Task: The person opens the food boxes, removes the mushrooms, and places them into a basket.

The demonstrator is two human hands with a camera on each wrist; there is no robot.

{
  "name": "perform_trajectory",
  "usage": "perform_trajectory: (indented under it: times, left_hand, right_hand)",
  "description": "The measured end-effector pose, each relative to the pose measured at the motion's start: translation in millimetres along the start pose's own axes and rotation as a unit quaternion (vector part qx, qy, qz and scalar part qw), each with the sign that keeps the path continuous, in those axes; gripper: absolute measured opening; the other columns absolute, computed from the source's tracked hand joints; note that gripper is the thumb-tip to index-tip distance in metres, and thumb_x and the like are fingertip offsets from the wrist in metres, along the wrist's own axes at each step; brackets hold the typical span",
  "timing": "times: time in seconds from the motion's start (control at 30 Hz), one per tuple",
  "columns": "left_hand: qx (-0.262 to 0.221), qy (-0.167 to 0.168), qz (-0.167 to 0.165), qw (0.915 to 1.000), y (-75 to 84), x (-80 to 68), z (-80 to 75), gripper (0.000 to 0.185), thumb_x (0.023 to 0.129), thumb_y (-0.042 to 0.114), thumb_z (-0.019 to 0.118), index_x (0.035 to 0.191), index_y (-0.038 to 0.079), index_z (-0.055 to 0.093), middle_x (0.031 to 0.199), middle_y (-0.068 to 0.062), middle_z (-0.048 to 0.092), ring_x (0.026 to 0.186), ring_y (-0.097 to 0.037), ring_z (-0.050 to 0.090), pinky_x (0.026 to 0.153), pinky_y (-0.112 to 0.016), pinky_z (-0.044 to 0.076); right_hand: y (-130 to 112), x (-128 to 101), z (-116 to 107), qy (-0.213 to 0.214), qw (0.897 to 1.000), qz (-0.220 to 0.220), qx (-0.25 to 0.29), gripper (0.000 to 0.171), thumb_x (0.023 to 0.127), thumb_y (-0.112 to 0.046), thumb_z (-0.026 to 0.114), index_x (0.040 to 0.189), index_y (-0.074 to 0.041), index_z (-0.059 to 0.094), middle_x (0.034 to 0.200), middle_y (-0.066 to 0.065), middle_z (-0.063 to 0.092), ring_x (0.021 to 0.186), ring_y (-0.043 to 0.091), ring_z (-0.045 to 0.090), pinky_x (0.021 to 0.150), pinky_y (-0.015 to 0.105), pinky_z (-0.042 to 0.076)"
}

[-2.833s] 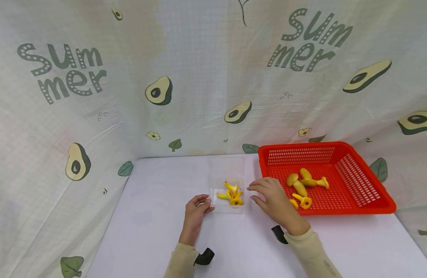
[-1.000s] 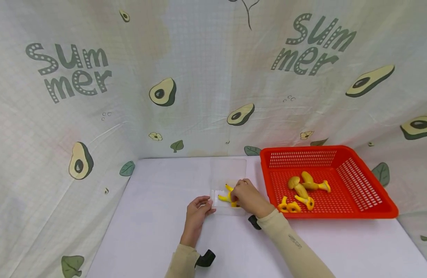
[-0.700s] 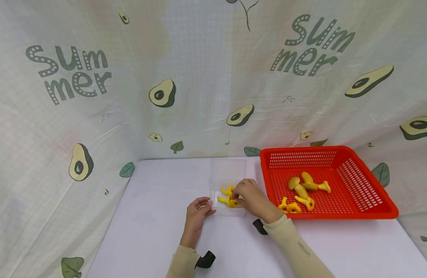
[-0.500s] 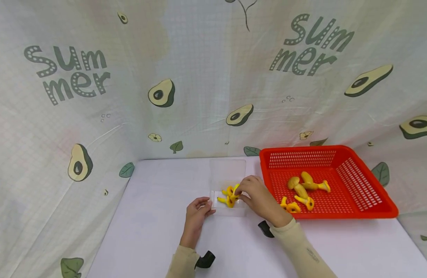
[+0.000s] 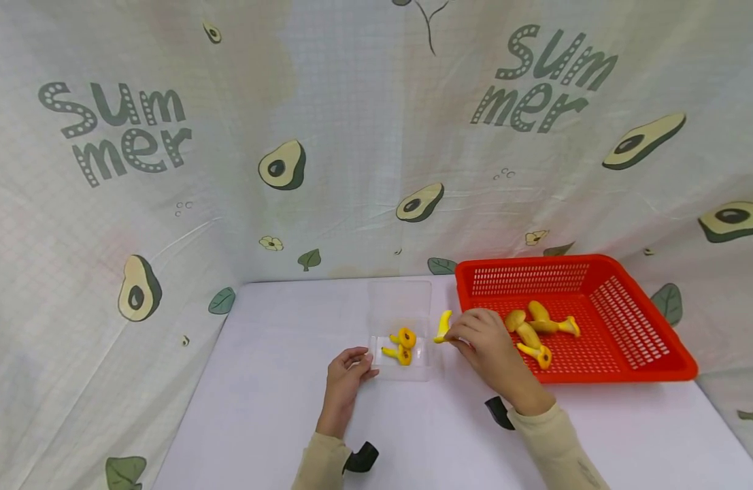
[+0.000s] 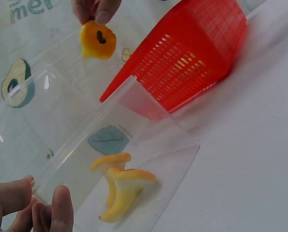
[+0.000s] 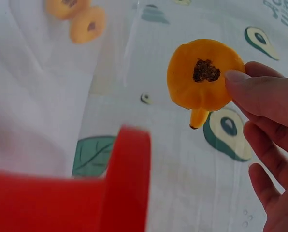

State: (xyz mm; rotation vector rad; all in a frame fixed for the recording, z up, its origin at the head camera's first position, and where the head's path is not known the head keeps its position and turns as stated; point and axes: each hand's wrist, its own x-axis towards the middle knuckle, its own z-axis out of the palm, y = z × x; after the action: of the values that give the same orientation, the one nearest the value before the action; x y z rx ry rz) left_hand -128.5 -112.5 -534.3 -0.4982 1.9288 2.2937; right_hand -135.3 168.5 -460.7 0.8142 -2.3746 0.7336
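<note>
My left hand [image 5: 345,381] grips the left edge of a clear plastic box [image 5: 407,374], its thumb and fingers at the wall in the left wrist view. Two yellow trumpet-shaped mushrooms lie inside, one mushroom [image 5: 407,337] behind the other mushroom [image 5: 403,355]. Another such mushroom [image 5: 443,328] hangs in the air between box and basket, pinched by the thumb and fingertips of my right hand [image 5: 495,350]. In the right wrist view this mushroom [image 7: 182,79] turns its orange cap and dark centre to the camera.
A red perforated basket [image 5: 648,327] stands to the right, holding a yellow mushroom [image 5: 535,355] and several brownish-yellow ones, like this thick-stemmed mushroom [image 5: 526,333]. My right hand hides its near left corner. The box's clear lid [image 5: 400,297] lies folded back toward the printed curtain.
Over the last second my right hand has taken a yellow mushroom out of the box and carried it right, toward the basket. My left hand has stayed at the box's edge.
</note>
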Motion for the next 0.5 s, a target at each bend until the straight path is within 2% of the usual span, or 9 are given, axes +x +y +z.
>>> perform_trajectory:
  times: [0.27, 0.5]
  left_hand:
    - [0.008, 0.009, -0.002, 0.9999, 0.6, -0.1, 0.6, 0.034, 0.101, -0.002, 0.068, 0.130, -0.015, 0.058, 0.106, -0.011, 0.060, 0.081, -0.016, 0.061, 0.075, -0.027, 0.066]
    - [0.006, 0.006, -0.001, 1.0000, -0.3, 0.7, 0.4, 0.035, 0.101, -0.001, 0.068, 0.131, -0.016, 0.057, 0.106, -0.011, 0.060, 0.079, -0.015, 0.062, 0.075, -0.027, 0.066]
  right_hand:
    - [15, -17, -12, 0.023, 0.999, -0.010, -0.039, 0.035, 0.064, 0.004, 0.096, 0.089, -0.011, 0.077, 0.094, 0.002, 0.073, 0.102, 0.029, 0.061, 0.090, 0.046, 0.050]
    - [23, -28, -29, 0.045, 0.998, 0.009, -0.048, 0.038, 0.061, 0.008, 0.096, 0.090, -0.008, 0.078, 0.095, 0.005, 0.073, 0.101, 0.030, 0.060, 0.090, 0.047, 0.047]
